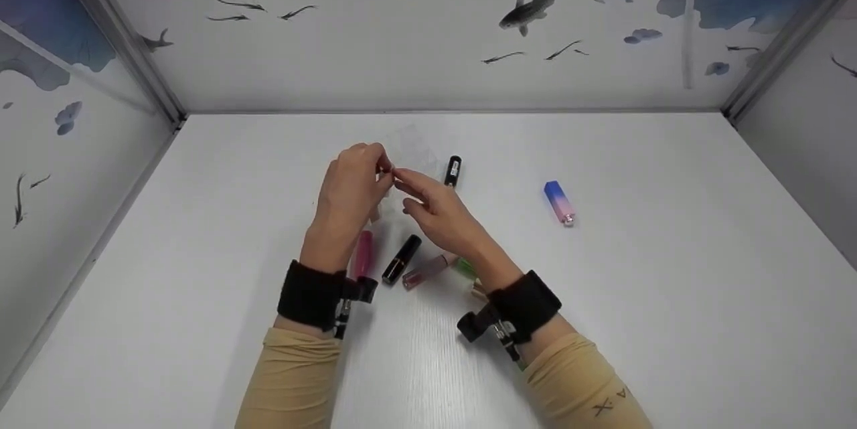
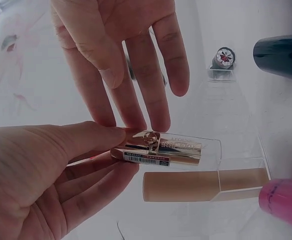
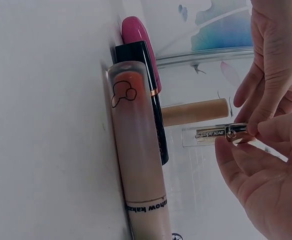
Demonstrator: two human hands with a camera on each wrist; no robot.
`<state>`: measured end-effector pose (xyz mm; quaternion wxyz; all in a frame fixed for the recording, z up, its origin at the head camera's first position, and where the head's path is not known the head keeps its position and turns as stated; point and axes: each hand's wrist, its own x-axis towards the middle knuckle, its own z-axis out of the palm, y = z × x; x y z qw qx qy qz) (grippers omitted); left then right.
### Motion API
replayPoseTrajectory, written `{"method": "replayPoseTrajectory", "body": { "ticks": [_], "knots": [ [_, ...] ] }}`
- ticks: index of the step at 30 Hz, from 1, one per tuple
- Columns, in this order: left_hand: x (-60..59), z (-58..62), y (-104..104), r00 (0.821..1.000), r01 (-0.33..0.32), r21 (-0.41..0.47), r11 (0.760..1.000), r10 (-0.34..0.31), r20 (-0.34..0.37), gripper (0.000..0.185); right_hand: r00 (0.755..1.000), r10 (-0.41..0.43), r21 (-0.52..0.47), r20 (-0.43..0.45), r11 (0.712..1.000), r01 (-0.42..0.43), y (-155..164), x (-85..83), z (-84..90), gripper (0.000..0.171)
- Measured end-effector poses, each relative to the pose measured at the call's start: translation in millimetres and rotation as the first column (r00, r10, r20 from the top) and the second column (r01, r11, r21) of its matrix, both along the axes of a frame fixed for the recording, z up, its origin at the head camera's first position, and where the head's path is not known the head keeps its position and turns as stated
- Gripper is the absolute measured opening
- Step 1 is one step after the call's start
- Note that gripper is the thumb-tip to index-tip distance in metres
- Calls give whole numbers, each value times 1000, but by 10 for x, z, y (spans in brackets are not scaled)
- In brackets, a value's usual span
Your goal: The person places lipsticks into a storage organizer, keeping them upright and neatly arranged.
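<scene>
My left hand point(image 1: 361, 175) pinches a small gold lipstick tube point(image 2: 160, 150) in a clear case between thumb and fingers, raised above the table point(image 1: 636, 295). Straight fingers of my right hand point(image 1: 428, 205) touch the tube's far side and end; in the left wrist view the right hand point(image 2: 131, 55) shows spread, its thumb off the tube. The right wrist view has the same tube point(image 3: 218, 134) between both hands. Beneath the hands lies a clear plastic holder point(image 1: 410, 148) with a beige tube point(image 2: 205, 185) against it.
Under my wrists lie a pink tube point(image 1: 362, 255), a black lipstick point(image 1: 402, 259), a nude gloss tube point(image 1: 426, 271) and a green item point(image 1: 465, 266). A black tube point(image 1: 453, 170) lies behind my right hand. A blue-pink lipstick point(image 1: 559, 202) lies to the right. Painted walls surround the table.
</scene>
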<state>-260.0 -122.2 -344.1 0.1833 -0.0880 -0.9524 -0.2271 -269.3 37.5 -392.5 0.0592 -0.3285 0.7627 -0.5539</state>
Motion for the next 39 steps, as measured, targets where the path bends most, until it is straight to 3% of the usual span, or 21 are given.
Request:
{"method": "replayPoseTrajectory", "body": {
  "ticks": [9,20,26,39],
  "knots": [
    [-2,-24,-7,1000,-27,-55,998,27,2,8,1000,12,31,-27,999,-11,6,-14,-33,52],
    [-16,-27,-37,997,-81,-112,990,79,-18,10,996,3,182,-94,983,15,24,5,-32,54],
    [-36,-33,-49,997,-82,-141,987,80,-25,11,996,5,184,-94,983,13,4,5,-41,54],
    [-53,-76,-46,995,-84,-175,981,92,39,11,995,35,185,-95,983,-17,-13,-22,-99,54]
  ]
}}
